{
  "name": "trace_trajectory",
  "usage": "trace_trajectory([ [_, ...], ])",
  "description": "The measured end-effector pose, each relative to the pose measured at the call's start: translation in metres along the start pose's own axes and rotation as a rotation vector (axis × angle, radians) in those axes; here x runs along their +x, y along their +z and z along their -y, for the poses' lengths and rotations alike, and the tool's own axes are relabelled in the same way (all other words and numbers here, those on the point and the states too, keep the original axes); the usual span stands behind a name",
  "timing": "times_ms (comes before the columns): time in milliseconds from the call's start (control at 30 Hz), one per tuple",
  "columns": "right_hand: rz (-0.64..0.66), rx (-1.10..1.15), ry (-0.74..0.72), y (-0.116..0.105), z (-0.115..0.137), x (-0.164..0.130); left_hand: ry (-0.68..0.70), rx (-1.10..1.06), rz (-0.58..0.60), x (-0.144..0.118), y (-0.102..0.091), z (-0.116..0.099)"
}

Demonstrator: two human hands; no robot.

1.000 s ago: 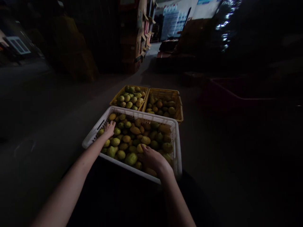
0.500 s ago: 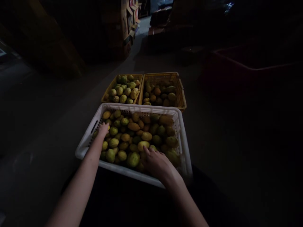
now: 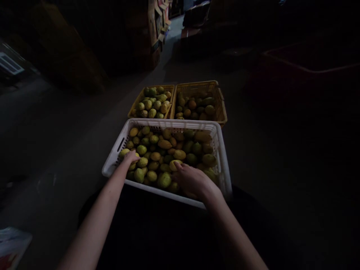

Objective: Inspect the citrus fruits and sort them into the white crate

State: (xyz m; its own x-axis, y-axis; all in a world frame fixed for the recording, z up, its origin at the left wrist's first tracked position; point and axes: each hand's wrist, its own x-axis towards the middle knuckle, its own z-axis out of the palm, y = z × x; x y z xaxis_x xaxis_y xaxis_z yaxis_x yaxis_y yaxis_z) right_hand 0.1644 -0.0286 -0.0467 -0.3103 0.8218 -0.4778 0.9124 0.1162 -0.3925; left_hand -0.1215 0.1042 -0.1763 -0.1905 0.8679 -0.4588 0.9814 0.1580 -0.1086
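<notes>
A white plastic crate of oval green, yellow and orange-tinged fruits stands before me. At its left side my left hand reaches in, its fingers and thumb around a yellow fruit that is mostly covered. My right hand hovers low over the fruits at the right front. Its fingers are apart, with the index fingertip at a pale yellow fruit. What lies beneath the right palm is hidden.
Behind the white crate, two yellow crates hold more fruits. Stacked cardboard boxes stand farther back. A dark pinkish container is dim at the right. A plastic bag lies at the lower left.
The view has shifted, so the crates appear farther right and higher. My left hand has come slightly nearer with the yellow fruit. My right hand stays by the pale yellow fruit.
</notes>
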Motion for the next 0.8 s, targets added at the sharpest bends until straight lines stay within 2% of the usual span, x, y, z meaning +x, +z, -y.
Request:
trace_trajectory([
  [67,-0.057,-0.003,0.043,-0.002,-0.001,0.001,0.055,-0.231,0.025,-0.011,-0.013,-0.011],
  [100,-0.098,0.013,0.062,-0.002,-0.001,0.002,0.099,-0.374,0.04,-0.018,-0.023,-0.02],
  [167,-0.229,0.145,0.053,-0.002,0.003,0.007,0.205,-0.528,0.057,-0.039,-0.049,-0.041],
  [267,-0.569,0.552,-0.069,0.0,0.008,0.017,0.481,-0.933,0.258,-0.078,-0.094,-0.067],
  [333,-0.783,0.842,-0.1,0.0,0.008,0.024,0.673,-1.073,0.405,-0.101,-0.118,-0.075],
  [400,-0.847,1.155,-0.053,-0.004,0.004,0.026,0.77,-1.118,0.439,-0.11,-0.129,-0.074],
  [433,-0.809,1.326,-0.017,-0.006,0.001,0.025,0.751,-1.094,0.403,-0.109,-0.129,-0.072],
  [500,-0.659,1.645,0.03,-0.012,-0.004,0.02,0.613,-0.978,0.29,-0.097,-0.119,-0.066],
  [567,-0.547,1.83,0.062,-0.017,-0.008,0.012,0.441,-0.816,0.202,-0.076,-0.098,-0.06],
  [633,-0.524,1.906,0.058,-0.022,-0.011,0.004,0.333,-0.689,0.182,-0.053,-0.071,-0.054],
  [733,-0.486,2.014,0.005,-0.029,-0.015,-0.007,0.314,-0.559,0.19,-0.028,-0.035,-0.051],
  [800,-0.463,2.095,0.0,-0.033,-0.019,-0.013,0.387,-0.505,0.155,-0.016,-0.019,-0.056],
])
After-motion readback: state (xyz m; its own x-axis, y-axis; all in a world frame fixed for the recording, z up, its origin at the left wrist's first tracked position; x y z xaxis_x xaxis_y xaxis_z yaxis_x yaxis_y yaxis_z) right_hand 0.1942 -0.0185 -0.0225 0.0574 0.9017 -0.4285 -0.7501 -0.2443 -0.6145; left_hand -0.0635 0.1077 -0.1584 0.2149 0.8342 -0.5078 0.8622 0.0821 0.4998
